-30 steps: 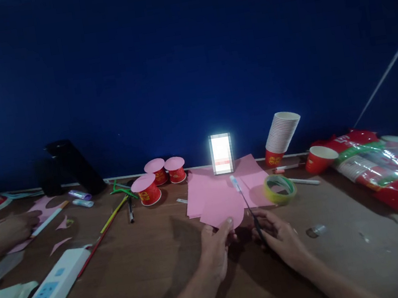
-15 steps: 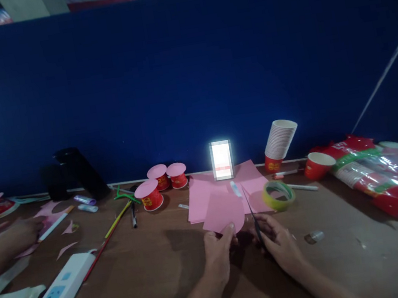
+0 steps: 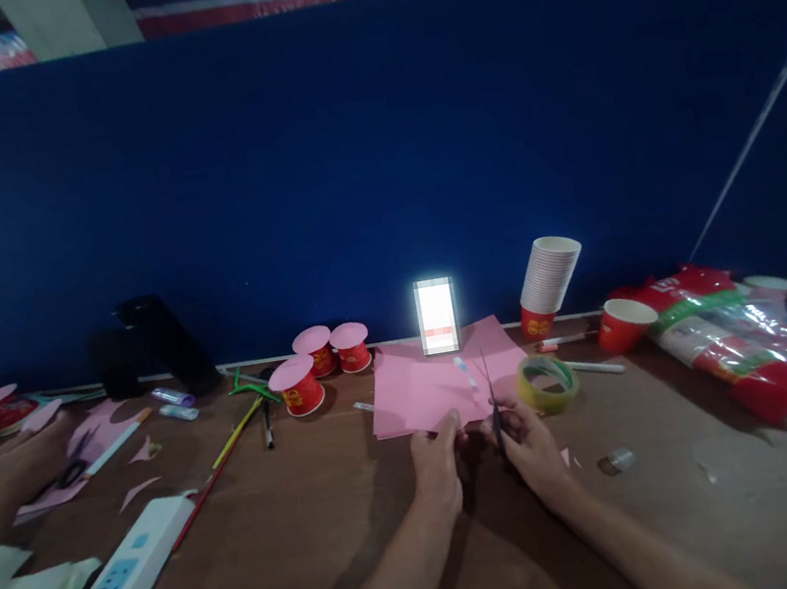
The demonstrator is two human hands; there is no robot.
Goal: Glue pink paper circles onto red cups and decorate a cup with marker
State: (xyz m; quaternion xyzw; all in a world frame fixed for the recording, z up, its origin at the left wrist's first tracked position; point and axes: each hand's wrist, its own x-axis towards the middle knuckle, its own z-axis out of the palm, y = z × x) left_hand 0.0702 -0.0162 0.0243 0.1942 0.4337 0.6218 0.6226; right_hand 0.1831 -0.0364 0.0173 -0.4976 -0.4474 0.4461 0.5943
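Farther forward than half a second ago, the person's left hand [image 3: 438,472] and right hand [image 3: 530,452] now lie closer to the stack of flat pink paper sheets [image 3: 405,392] on the brown wooden tabletop [image 3: 345,511]. Narrowed together, the left fingers pinch a piece of pink paper [image 3: 467,414] under the thumb; it overlaps the near edge of the stack, and its outline, plain before, now merges with the sheets behind. The right fingers are closed around a pair of dark-handled scissors [image 3: 497,422], its thin blade pointing forward and up, just beside the pinched piece. Whether the blades stand apart cannot be told. Two small pink paper scraps [image 3: 566,456] now show beside the right wrist.

A slim white-and-blue marker [image 3: 465,373] lies on the sheets, and a yellow-green ring-shaped roll of tape [image 3: 551,400] rests at their right edge. Behind the tape leans a tall stack of white-and-red paper cups [image 3: 551,274], with a single red paper cup [image 3: 623,330] farther right. Left of the sheets stand three red paper cups topped with pink paper discs [image 3: 299,397].

At far left, another person's hand [image 3: 24,462] has lifted, and black-handled scissors [image 3: 70,473] are now visible beneath it, near a long white plastic power strip [image 3: 126,561].
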